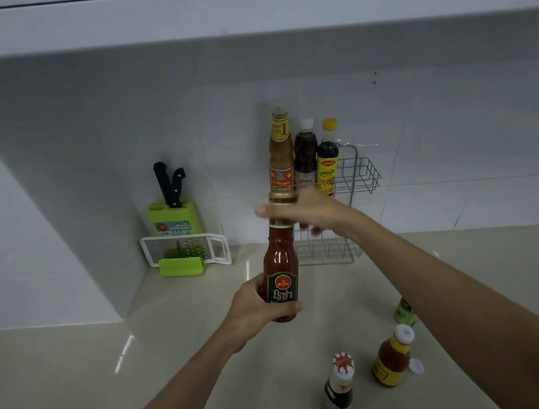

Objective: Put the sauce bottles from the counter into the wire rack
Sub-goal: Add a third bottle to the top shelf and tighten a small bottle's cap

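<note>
White tiled wall backs a beige table (215, 368), where a wire rack (354, 175) stands against the tiles with three bottles in its upper tier: a tall tan one (280, 154), a dark one (305, 154) and a yellow-capped one (327, 158). Both hands hold a red sauce bottle (279, 261) upright above the table, in front of the rack. The left hand (258, 306) is wrapped closed around its lower body; the right hand (307, 211) is closed around its neck and cap. Two small bottles (338, 388) (393, 356) stand on the table near the right forearm, and a loose white cap (416, 366) lies beside one.
</note>
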### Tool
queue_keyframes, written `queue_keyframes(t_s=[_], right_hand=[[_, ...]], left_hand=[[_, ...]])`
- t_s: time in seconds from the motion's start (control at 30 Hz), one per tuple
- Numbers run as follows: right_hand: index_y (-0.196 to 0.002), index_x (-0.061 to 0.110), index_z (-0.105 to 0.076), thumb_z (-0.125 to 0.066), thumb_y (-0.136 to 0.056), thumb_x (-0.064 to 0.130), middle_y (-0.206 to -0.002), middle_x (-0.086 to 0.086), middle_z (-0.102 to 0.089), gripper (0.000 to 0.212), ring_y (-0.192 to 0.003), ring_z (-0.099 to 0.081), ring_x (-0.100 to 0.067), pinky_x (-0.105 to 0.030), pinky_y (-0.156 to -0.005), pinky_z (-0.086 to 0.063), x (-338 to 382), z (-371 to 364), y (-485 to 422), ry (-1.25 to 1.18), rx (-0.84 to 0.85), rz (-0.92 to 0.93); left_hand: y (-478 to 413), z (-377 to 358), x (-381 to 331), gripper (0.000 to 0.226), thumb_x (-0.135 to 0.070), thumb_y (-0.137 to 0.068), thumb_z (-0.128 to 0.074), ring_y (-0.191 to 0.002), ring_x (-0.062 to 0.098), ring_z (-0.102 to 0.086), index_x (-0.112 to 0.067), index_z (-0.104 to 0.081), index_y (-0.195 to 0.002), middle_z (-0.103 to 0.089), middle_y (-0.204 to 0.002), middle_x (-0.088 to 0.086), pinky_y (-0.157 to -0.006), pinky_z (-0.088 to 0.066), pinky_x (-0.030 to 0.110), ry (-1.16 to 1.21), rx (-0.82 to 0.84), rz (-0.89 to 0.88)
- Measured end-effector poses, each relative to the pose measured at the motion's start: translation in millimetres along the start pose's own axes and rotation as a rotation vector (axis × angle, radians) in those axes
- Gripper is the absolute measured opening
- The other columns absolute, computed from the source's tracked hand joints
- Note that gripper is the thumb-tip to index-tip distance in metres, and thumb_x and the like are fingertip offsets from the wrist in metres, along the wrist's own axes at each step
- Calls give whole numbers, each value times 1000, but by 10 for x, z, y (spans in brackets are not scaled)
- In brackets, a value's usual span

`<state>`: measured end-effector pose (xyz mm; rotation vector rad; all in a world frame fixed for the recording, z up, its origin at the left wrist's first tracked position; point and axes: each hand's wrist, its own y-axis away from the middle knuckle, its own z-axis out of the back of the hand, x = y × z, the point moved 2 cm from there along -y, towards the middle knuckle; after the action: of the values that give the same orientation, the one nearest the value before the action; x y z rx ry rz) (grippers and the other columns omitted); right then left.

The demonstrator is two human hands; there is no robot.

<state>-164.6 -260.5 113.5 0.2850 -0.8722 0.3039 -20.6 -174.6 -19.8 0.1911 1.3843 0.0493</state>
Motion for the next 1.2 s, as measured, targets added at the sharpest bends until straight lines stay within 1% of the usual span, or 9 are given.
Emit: queue_keyframes(t_s=[0.13,0.27,0.37,0.5,0.57,0.73,0.9,1.03,1.2], right_hand=[[-116,21,-59,-80,-71,43,-116,-3,-66,54,-99,-66,-21,-39,-79,-60,-571,-169,33,-61,197,-102],[-103,23,-62,-83,-72,28,-107,-3,-69,38,-90,-70,-20,-37,-70,-62,-934,-216,-87,-200,54,-92],[-103,18,-62,-85,-69,23,-104,-3,-68,41,-87,-68,-19,-36,-71,-62,-1173,-232,-269,-200,-130,-87],[-99,13,-65,-88,-66,20,-88,3,-67,41,-76,-61,-5,-1,-64,-43,-1357,-237,-514,-114,-438,-24],[-97,16,-62,-88,-65,17,-85,10,-63,41,-78,-59,0,4,-64,-39,-1409,-267,-646,-174,-494,-9],[-112,16,-62,-86,-67,13,-99,5,-66,51,-91,-61,-2,-1,-70,-44,-1528,-386,-1043,-242,-508,11],[-103,14,-65,-84,-70,18,-92,3,-65,39,-84,-58,-7,-2,-65,-40,-1574,-456,-1338,-115,-439,-15],[-106,13,-64,-81,-70,25,-101,-3,-69,42,-93,-60,-16,-24,-76,-46,-1667,-522,-1540,-21,-390,-84],[-109,12,-60,-79,-74,32,-106,-6,-70,44,-99,-64,-24,-33,-82,-50,-1640,-522,-1730,127,-315,-119]], left_hand=[[-213,-25,112,70,-32,-49,-92,-94,13,-71,-22,-65,-113,-74,-100,-4,-82,-60,33,-104,-1,32],[-612,-37,186,80,-25,-54,-89,-110,14,-64,-21,-56,-127,-69,-118,-3,-93,-56,37,-196,141,91],[-957,37,249,93,-4,-69,-73,-143,18,-33,-16,-28,-149,-36,-154,2,-114,-34,33,-267,232,158],[-1348,127,330,89,0,-77,-57,-146,19,-22,-21,-16,-153,-19,-161,0,-107,-33,28,-243,112,264],[-1531,112,357,89,-1,-76,-56,-146,20,-22,-22,-17,-153,-19,-161,1,-108,-32,31,-221,88,296],[-1913,62,390,90,1,-76,-53,-148,21,-17,-21,-13,-153,-14,-162,2,-107,-30,30,-173,101,340],[-2102,30,449,92,6,-75,-52,-148,24,-18,-19,-12,-153,-16,-162,5,-106,-31,31,-159,121,370],[-2193,35,508,93,8,-73,-50,-147,26,-19,-21,-15,-154,-19,-161,5,-112,-33,37,-184,148,381],[-2214,7,539,93,12,-73,-48,-148,24,-18,-19,-14,-153,-19,-161,4,-105,-32,28,-155,154,378]])
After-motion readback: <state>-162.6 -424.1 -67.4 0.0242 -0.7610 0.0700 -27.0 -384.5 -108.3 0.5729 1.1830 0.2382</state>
